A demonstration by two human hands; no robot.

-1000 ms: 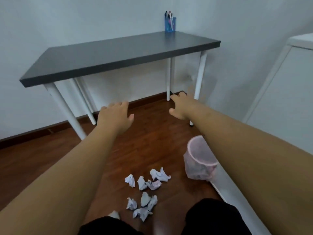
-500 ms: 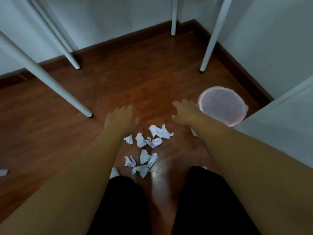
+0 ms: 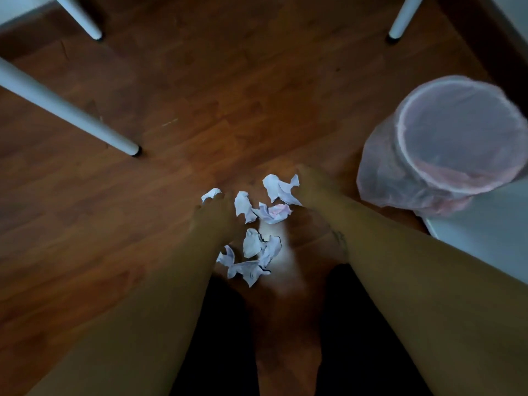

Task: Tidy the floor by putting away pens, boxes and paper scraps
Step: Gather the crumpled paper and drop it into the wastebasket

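Here the crumpled white paper scraps (image 3: 257, 221) lie between both hands; left hand (image 3: 213, 217) and right hand (image 3: 313, 187) touch them, finger spread unclear.

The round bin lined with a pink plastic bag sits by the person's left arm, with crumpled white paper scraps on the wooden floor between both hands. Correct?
Not quite. In the head view the round bin lined with a pink plastic bag sits by the right arm, not the left. The crumpled white paper scraps do lie between the left hand and right hand.
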